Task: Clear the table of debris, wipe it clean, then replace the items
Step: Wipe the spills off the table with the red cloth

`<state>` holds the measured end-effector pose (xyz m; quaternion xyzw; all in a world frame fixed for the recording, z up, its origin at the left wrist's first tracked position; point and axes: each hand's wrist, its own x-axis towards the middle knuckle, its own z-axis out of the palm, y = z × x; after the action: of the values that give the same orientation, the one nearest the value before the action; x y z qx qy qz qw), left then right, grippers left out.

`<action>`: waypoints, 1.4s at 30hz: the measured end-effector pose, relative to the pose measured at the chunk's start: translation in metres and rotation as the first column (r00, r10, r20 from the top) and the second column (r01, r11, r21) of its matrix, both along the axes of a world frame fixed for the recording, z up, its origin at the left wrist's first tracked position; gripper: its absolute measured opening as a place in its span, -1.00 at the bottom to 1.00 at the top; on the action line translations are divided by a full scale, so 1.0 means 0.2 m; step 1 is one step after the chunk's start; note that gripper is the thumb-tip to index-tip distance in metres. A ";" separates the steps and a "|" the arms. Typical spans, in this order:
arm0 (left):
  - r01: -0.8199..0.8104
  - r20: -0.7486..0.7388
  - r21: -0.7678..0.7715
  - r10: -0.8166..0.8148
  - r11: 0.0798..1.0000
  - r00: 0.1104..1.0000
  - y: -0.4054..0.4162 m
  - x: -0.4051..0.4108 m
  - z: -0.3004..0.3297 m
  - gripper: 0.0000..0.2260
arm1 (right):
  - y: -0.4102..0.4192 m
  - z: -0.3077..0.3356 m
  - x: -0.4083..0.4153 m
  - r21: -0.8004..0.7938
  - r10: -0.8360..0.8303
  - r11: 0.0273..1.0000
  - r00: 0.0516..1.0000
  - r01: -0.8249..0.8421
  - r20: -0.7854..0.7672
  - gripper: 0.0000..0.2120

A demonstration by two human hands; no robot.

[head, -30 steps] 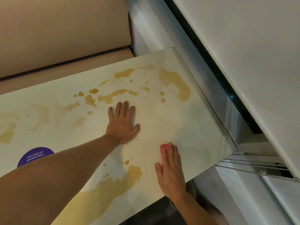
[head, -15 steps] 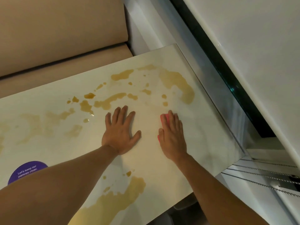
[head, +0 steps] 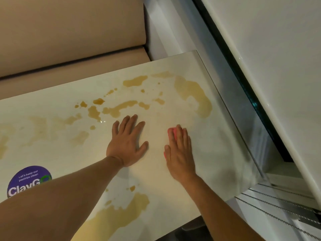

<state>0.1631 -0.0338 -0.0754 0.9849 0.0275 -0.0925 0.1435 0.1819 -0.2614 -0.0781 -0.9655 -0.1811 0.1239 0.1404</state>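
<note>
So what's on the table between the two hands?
Nothing: in the head view, bare tabletop separates the left hand from the right hand.

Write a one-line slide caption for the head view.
Right hand presses a pink cloth flat on the stained table; left hand braces beside it.

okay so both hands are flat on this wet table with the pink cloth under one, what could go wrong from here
1. The pink cloth under the right hand looks small beside the brown puddles, so it may smear rather than absorb them.
2. The left hand lies flat near wet patches and could slip.
3. The puddle at the near edge could drip off.
</note>
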 end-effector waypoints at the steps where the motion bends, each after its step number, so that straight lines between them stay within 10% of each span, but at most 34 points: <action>1: -0.006 0.000 -0.005 0.006 1.000 1.000 0.00 0.00 0.00 -0.32 | -0.03 0.00 -0.10 -0.010 0.043 0.999 0.999 -0.043 -0.019 -0.40; 8: -0.029 0.015 -0.024 0.030 0.999 0.999 0.01 0.00 -0.02 -0.33 | -0.08 -0.03 0.08 -0.047 0.227 0.973 0.974 -0.227 -0.006 -0.41; 15: -0.045 0.019 -0.018 0.046 0.999 0.999 0.00 0.00 -0.03 -0.31 | 0.12 -0.04 0.64 -0.052 0.032 0.998 0.997 -0.028 0.070 -0.45; 26: -0.039 0.053 -0.015 0.039 0.999 0.998 0.01 0.00 -0.04 -0.34 | -0.11 -0.04 -0.19 0.000 0.206 0.979 0.979 -0.206 0.007 -0.41; 42: -0.057 0.046 -0.034 0.059 0.998 0.997 0.01 -0.01 -0.04 -0.31 | 0.30 -0.02 0.53 -0.040 0.143 0.989 0.989 -0.142 0.023 -0.42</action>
<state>0.1616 -0.0322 -0.0841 0.9831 0.0513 -0.0654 0.1629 0.2870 -0.2017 -0.0820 -0.9541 -0.2490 0.1243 0.1103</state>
